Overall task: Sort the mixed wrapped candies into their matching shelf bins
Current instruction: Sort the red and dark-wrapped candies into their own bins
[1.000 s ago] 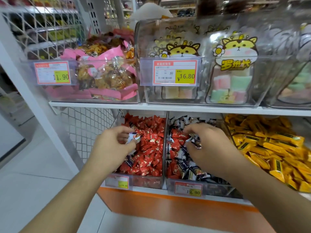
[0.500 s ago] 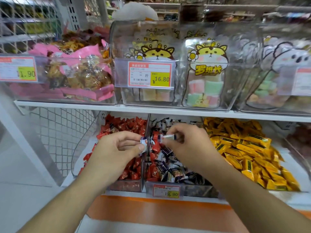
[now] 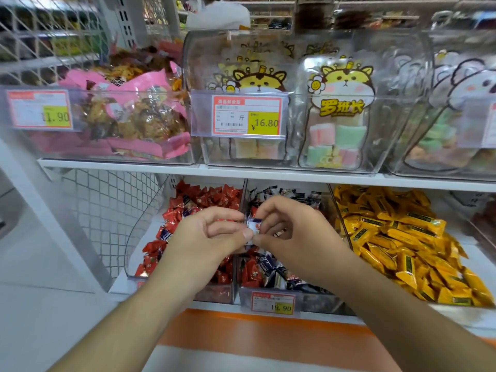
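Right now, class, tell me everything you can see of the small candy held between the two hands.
The candy is a small wrapped piece, its wrapper white and dark blue with a touch of red, glossy like plastic film. It is held in the air above the divider between the red bin and the mixed bin. The left hand pinches its left side, thumb below; the right hand pinches its right side. Fingers hide most of it, so its print cannot be read.

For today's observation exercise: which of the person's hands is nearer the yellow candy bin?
Right. The right hand is over the middle bin, next to the yellow candy bin; the left hand is over the red bin, farther away.
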